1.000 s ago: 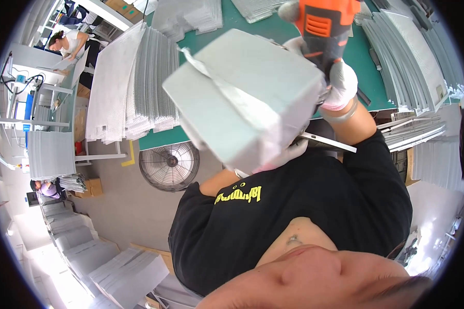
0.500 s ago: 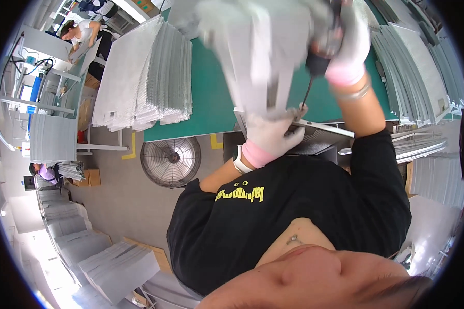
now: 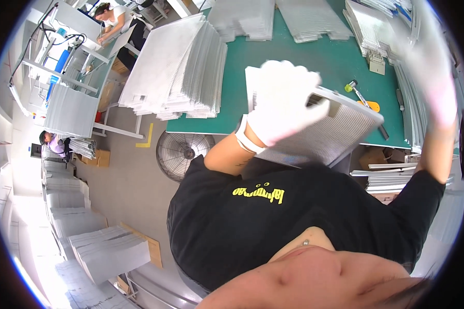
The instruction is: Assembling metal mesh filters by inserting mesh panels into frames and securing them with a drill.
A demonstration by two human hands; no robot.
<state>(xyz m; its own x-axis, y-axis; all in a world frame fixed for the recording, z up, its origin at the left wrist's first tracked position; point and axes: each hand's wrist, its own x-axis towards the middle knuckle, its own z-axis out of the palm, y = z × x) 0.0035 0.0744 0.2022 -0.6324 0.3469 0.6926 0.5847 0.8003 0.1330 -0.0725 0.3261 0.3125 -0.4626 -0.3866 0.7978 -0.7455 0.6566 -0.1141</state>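
My left hand (image 3: 287, 103), in a white glove with a pink cuff, is closed over the upper left part of a framed mesh panel (image 3: 340, 131). The panel is tilted at the near table edge, close to my body. High at the right is my right hand (image 3: 430, 67), also gloved and smeared by motion, so its fingers and anything in them cannot be made out. On the table beyond the panel lie a small mallet (image 3: 360, 94) with a greenish head and a yellow-handled tool (image 3: 374, 106), partly covered by the panel.
A tall stack of mesh sheets (image 3: 175, 67) stands on the green table (image 3: 304, 56) at the left, with more sheet stacks (image 3: 314, 20) along its far side. A floor fan (image 3: 185, 152) stands below the near edge. A person (image 3: 113, 20) works at another table, far left.
My right hand has swung from over the panel to the far right. The screwdriver it held at the panel's edge is no longer visible there. The panel now shows more, held by my left hand.
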